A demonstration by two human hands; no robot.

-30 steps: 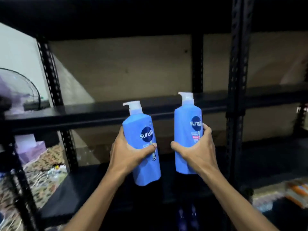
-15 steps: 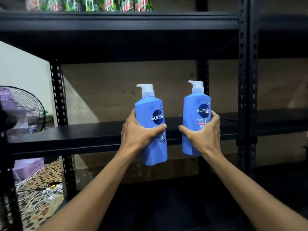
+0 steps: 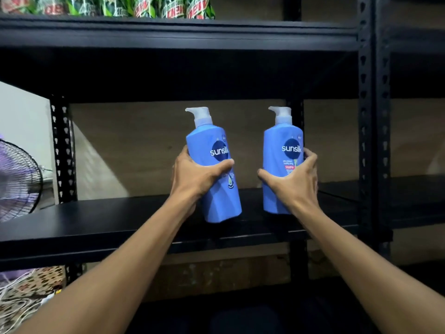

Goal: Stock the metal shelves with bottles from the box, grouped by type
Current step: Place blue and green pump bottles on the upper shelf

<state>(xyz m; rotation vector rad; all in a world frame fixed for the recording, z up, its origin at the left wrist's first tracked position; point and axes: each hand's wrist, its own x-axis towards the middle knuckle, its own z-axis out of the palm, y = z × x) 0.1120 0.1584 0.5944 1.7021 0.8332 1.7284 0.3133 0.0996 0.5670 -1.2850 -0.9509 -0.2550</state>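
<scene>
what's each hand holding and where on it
Each grips a blue pump bottle round the middle of its body: left hand the left bottle, right hand the right bottle.

2 arms outstretched; left hand (image 3: 196,175), right hand (image 3: 293,183) raised, fingers (image 3: 310,154) curled, gripping.

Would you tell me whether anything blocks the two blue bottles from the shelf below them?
Nothing visible does; the black shelf under the left bottle and the right bottle shows no other item.
</scene>
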